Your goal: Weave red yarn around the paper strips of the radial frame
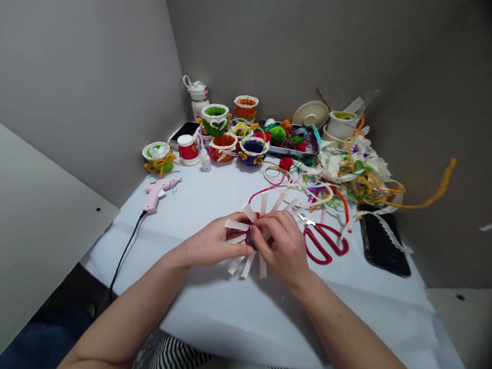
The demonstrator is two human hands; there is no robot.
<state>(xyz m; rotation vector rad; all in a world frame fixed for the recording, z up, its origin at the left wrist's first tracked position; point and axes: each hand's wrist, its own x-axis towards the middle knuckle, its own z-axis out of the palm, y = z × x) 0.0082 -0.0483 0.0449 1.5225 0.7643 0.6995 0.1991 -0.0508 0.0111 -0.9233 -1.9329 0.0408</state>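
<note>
My left hand (219,240) grips a small round piece with white strips (237,225) fanning out all around it, its thumb along the near side and its fingers partly hidden behind. Red yarn (266,192) runs from a small red yarn ball (285,163) to the piece's dark centre and circles it. With thumb and fingertips pinched together at the centre, my right hand (281,244) holds the red yarn against the strips; the exact pinch point is partly covered. Red-handled scissors (317,258) lie just right of that hand.
A pink glue gun (155,194) with a black cord lies at left. Several yarn-covered cups (215,120), a small bottle (205,160) and a tray of yarn balls (292,152) stand at the back. Tangled yarn and lace (357,167) and a black phone (383,244) lie at right.
</note>
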